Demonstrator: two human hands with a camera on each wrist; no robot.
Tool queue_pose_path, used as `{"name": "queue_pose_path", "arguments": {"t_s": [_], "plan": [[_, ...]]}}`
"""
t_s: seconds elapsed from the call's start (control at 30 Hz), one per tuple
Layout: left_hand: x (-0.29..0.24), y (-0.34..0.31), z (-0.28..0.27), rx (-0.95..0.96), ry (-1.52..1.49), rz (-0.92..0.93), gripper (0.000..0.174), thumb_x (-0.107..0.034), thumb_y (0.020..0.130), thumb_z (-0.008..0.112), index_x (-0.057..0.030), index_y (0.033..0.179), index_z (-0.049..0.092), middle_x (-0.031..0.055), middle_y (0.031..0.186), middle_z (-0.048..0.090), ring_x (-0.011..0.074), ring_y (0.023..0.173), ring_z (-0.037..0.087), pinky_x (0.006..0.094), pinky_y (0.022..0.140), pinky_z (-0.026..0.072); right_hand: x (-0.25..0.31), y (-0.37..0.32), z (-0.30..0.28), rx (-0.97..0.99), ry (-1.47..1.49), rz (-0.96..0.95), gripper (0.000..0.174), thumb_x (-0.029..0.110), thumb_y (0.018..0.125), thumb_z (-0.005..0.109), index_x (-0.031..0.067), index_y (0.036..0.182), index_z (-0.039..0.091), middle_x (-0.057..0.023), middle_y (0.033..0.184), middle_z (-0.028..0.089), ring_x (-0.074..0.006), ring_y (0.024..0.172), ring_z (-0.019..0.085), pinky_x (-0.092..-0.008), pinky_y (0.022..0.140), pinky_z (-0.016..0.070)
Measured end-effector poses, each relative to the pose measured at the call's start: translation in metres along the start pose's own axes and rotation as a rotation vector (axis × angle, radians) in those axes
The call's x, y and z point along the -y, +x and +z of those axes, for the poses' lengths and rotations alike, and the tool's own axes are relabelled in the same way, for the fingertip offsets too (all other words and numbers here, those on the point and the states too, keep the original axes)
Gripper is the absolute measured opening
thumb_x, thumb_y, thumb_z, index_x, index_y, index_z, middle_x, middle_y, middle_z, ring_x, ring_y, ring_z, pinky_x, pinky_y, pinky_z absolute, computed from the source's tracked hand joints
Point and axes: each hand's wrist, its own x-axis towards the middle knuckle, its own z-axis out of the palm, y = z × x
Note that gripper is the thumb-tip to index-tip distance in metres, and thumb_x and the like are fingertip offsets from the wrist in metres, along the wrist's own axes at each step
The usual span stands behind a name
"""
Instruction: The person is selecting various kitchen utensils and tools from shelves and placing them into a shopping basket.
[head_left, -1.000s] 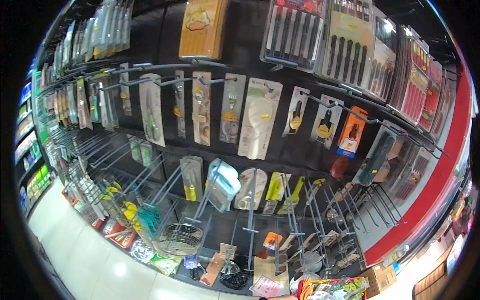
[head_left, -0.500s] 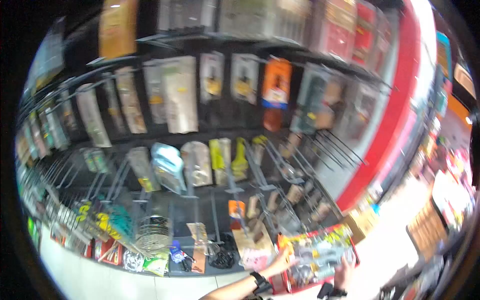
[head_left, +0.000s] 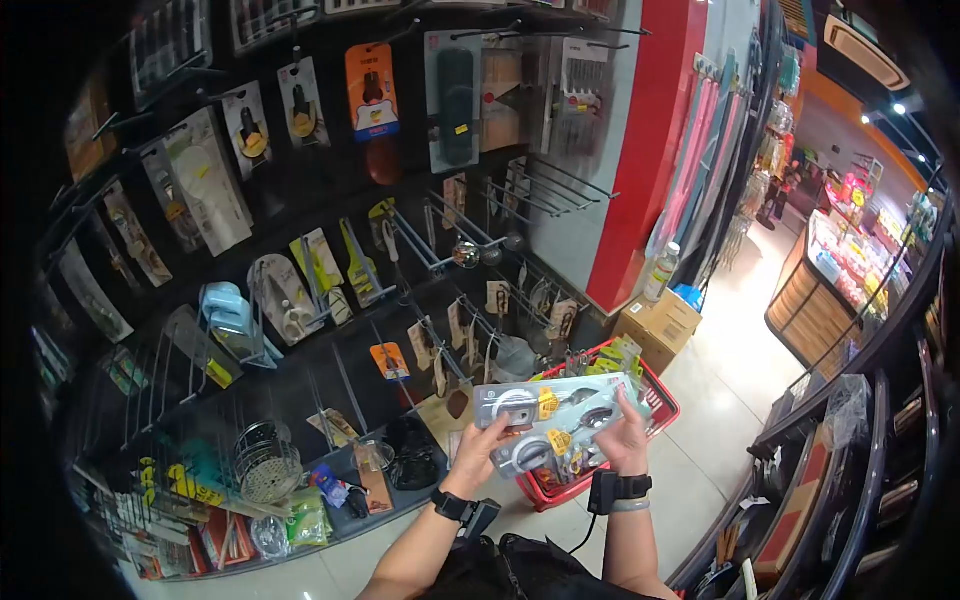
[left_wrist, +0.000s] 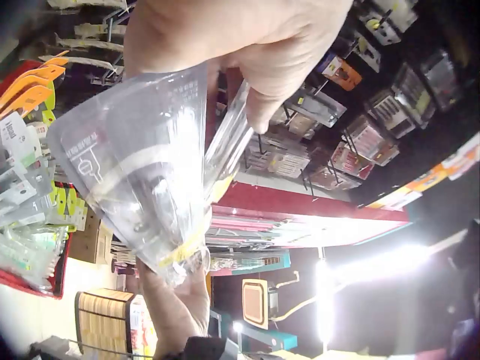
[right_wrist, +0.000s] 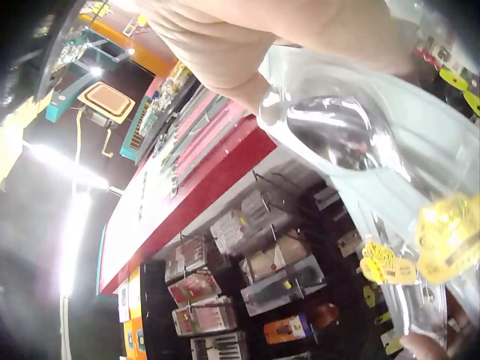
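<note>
Clear blister packs (head_left: 575, 392) with metal spoon-like utensils and yellow labels are held between both hands above a red basket (head_left: 668, 412). The left hand (head_left: 476, 460) pinches their left end, and the right hand (head_left: 626, 440) grips their right end. In the left wrist view, the left hand (left_wrist: 240, 37) holds two packs (left_wrist: 127, 165) angled apart, with the right hand (left_wrist: 176, 304) at their far end. The right wrist view has the right hand (right_wrist: 240, 45) gripping a pack (right_wrist: 405, 161) around a shiny metal bowl shape.
Hooks with packaged utensils (head_left: 372, 90) cover the dark wall at left and ahead. A cardboard box (head_left: 655, 330) stands on the floor behind the basket. Dark shelving (head_left: 800, 500) rises at right, and a wooden display stand (head_left: 800, 300) is farther back.
The head view has swung right. Both hands, earlier at the basket's sides, are now above it, holding packs between them.
</note>
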Motion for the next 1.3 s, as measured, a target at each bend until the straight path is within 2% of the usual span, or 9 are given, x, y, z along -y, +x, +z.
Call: {"name": "queue_pose_path", "arguments": {"t_s": [0.13, 0.3, 0.47, 0.67, 0.93, 1.03, 1.2, 1.27, 1.3], "plan": [[0.001, -0.015, 0.008, -0.161, -0.146, 0.128, 0.033, -0.022, 0.092, 0.056, 0.0012, 0.115, 0.052, 0.0145, 0.105, 0.061, 0.0219, 0.091, 0.063, 0.0343, 0.075, 0.0541, -0.016, 0.004, 0.034, 0.201, 0.067, -0.006, 0.047, 0.036, 0.088, 0.059, 0.0127, 0.126, 0.045, -0.0063, 0.125, 0.051, -0.0253, 0.116, 0.046, -0.0451, 0.102, 0.0326], [0.0, -0.036, 0.008, -0.238, -0.034, 0.304, 0.033, -0.019, 0.091, 0.056, 0.0026, 0.116, 0.051, 0.0136, 0.107, 0.061, 0.0205, 0.092, 0.063, 0.0332, 0.076, 0.053, -0.063, -0.012, 0.061, 0.055, -0.204, -0.187, 0.073, -0.009, 0.073, 0.065, 0.0101, 0.134, 0.029, -0.0058, 0.125, 0.044, -0.0208, 0.117, 0.043, -0.036, 0.099, 0.0336], [-0.01, -0.064, -0.003, -0.183, -0.026, 0.494, 0.03, -0.01, 0.089, 0.056, 0.0023, 0.116, 0.05, 0.014, 0.11, 0.06, 0.0204, 0.095, 0.061, 0.0349, 0.081, 0.0508, -0.06, -0.015, 0.068, 0.148, -0.326, -0.153, 0.07, -0.008, 0.071, 0.065, 0.0087, 0.131, 0.033, -0.006, 0.125, 0.045, -0.0205, 0.117, 0.043, -0.034, 0.099, 0.0331], [-0.042, -0.095, 0.006, -0.25, 0.433, 0.441, 0.038, 0.006, 0.078, 0.064, 0.0003, 0.111, 0.047, 0.0111, 0.096, 0.062, 0.0206, 0.08, 0.066, 0.0274, 0.063, 0.0535, -0.066, -0.02, 0.077, 0.253, -0.392, -0.161, 0.065, -0.009, 0.071, 0.064, 0.0057, 0.128, 0.038, -0.0062, 0.122, 0.046, -0.0202, 0.114, 0.045, -0.0334, 0.096, 0.0357], [-0.065, -0.109, -0.014, -0.23, 0.503, 0.44, 0.022, -0.008, 0.081, 0.068, 0.0002, 0.099, 0.06, 0.0022, 0.087, 0.064, 0.0058, 0.073, 0.059, 0.0203, 0.062, 0.0486, -0.085, -0.007, 0.076, 0.329, -0.421, -0.139, 0.067, -0.009, 0.071, 0.062, 0.0031, 0.132, 0.036, -0.0069, 0.123, 0.049, -0.0194, 0.112, 0.047, -0.0312, 0.096, 0.0351], [-0.081, -0.114, -0.023, -0.339, 0.452, 0.597, 0.021, -0.005, 0.082, 0.065, 0.0024, 0.101, 0.058, 0.0071, 0.09, 0.065, 0.0123, 0.073, 0.063, 0.0225, 0.061, 0.0498, -0.094, 0.0, 0.078, 0.314, -0.506, -0.064, 0.048, -0.005, 0.072, 0.065, 0.0022, 0.116, 0.047, -0.0062, 0.104, 0.058, -0.0187, 0.097, 0.055, -0.033, 0.088, 0.0424], [-0.14, -0.162, -0.032, -0.638, 0.143, 0.992, 0.02, -0.004, 0.084, 0.062, 0.0005, 0.102, 0.055, 0.0113, 0.092, 0.065, 0.019, 0.072, 0.065, 0.0237, 0.055, 0.0489, -0.108, 0.003, 0.071, 0.293, -0.379, 0.073, 0.047, 0.001, 0.075, 0.065, 0.005, 0.117, 0.047, -0.0066, 0.104, 0.057, -0.0201, 0.099, 0.054, -0.0351, 0.089, 0.0413], [-0.166, -0.187, -0.04, -0.664, 0.01, 1.174, 0.021, -0.008, 0.086, 0.059, -0.0008, 0.105, 0.055, 0.0105, 0.092, 0.064, 0.0203, 0.071, 0.065, 0.0247, 0.054, 0.0489, -0.116, 0.005, 0.055, 0.409, -1.291, -0.389, 0.049, 0.017, 0.073, 0.073, 0.0097, 0.119, 0.057, -0.0186, 0.114, 0.055, -0.0319, 0.106, 0.049, -0.04, 0.093, 0.0387], [-0.179, -0.198, -0.04, -0.688, -0.027, 1.243, 0.02, -0.01, 0.087, 0.059, -0.0012, 0.105, 0.055, 0.01, 0.092, 0.064, 0.0201, 0.071, 0.065, 0.0254, 0.054, 0.0489, -0.119, 0.003, 0.059, 0.345, -1.195, -0.307, 0.047, 0.014, 0.07, 0.072, 0.01, 0.115, 0.059, -0.0198, 0.111, 0.056, -0.0345, 0.102, 0.05, -0.0412, 0.091, 0.0391]]}}
